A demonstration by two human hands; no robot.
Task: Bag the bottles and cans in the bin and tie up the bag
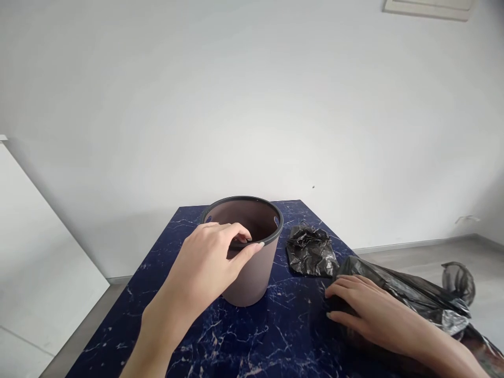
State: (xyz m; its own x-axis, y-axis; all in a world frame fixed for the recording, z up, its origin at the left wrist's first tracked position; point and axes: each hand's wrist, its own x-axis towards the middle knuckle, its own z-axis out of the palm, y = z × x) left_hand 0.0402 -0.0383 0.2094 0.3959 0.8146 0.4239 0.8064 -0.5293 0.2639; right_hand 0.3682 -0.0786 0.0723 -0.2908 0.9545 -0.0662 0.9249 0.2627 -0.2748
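Note:
My left hand [210, 252] grips the near rim of a brownish trash bin [252, 273], its thumb outside and its fingers curled over the inner side. The bin stands upright and shows no liner. At the right, my right hand [366, 310] is bent over a black garbage bag [417, 294], with dark plastic between thumb and fingers. That bag is bulky and hangs past the table's right edge; its contents are mostly hidden. Between the bin and this bag lies a crumpled, flat black plastic bag [311, 252], touched by neither hand.
Everything stands on a dark blue marbled table [236, 341] whose far edge is close to a white wall [252, 105]. A white cabinet-like panel [35, 252] rises at the left. Grey floor [425, 252] shows beyond the table's right side.

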